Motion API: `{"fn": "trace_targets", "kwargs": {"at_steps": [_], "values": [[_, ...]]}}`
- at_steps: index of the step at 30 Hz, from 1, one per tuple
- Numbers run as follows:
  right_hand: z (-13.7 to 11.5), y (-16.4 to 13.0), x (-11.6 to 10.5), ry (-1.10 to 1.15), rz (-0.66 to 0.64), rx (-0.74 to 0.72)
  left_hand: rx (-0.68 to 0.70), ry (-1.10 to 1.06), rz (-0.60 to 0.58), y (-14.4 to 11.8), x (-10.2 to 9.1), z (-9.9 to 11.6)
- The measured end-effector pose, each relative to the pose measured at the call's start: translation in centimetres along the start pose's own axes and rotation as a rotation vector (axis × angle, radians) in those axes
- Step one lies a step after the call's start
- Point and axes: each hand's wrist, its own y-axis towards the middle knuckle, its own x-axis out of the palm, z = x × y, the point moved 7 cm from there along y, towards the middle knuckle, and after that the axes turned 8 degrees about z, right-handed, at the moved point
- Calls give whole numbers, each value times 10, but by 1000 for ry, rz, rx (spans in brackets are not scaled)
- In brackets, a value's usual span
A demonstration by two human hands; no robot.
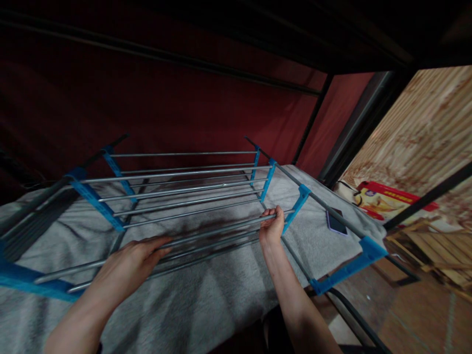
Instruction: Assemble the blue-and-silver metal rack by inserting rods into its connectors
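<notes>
A folding metal drying rack with steel rods and blue plastic joints [177, 191] stands on a grey fleece blanket [206, 300], nothing hung on it. The right hand [272, 225] is clenched round a front rod; the left hand [129, 260] lies flat on the rods, seemingly ungripping. A dark phone [336, 221] rests on the blanket nearby.

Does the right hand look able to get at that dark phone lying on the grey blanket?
Probably yes. The right hand grips a rod of the drying rack, and the phone lies just beyond the rack's side rail, on the blanket, with nothing covering it.
</notes>
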Motion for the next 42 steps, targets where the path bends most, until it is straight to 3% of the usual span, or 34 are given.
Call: {"fn": "trace_targets", "kwargs": {"at_steps": [13,34,42], "values": [[0,-1,0,37,14,2,22,3,34,-3,-2,1],[-3,-1,4,-20,-71,-29,-17,47,-84,-1,6,-5],[-29,-7,30,-70,-207,-34,-2,-42,51,-3,-12,0]]}}
